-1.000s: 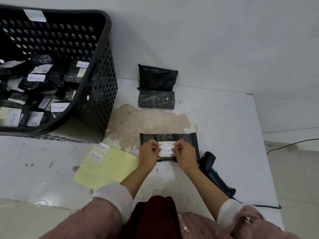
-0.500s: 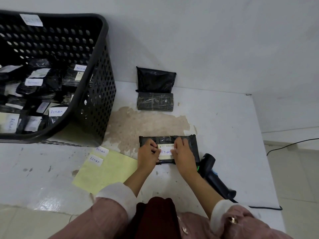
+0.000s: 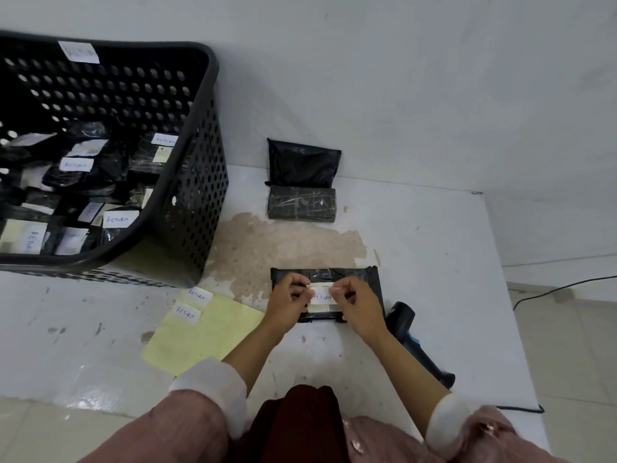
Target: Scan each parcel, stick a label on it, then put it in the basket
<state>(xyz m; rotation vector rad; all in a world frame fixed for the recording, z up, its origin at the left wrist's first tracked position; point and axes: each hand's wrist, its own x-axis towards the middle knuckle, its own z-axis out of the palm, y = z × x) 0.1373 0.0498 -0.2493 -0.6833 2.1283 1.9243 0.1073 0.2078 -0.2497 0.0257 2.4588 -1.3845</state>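
**Label going onto the parcel**

The flat black plastic-wrapped parcel (image 3: 325, 293) lay on the white table (image 3: 434, 262) straight ahead of the person, at twelve o'clock from the hands. On its top sat a white paper "RETURN" label (image 3: 322, 297). The left hand (image 3: 288, 304) pinched the label's left end with curled fingers, and the right hand (image 3: 362, 307) pinched its right end likewise.

To do the step well, it would pay to keep the label flat and square, then press from the middle outward so no edge lifts.

At eleven o'clock stood the black perforated plastic basket (image 3: 197, 182), holding labelled parcels. Two more black parcels (image 3: 302, 192) waited at twelve o'clock by the wall. The yellow backing sheet (image 3: 207, 332), carrying two spare labels, lay at nine o'clock, and the black handheld scanner (image 3: 412, 339) at four o'clock. Nothing appeared to block the way to the basket.
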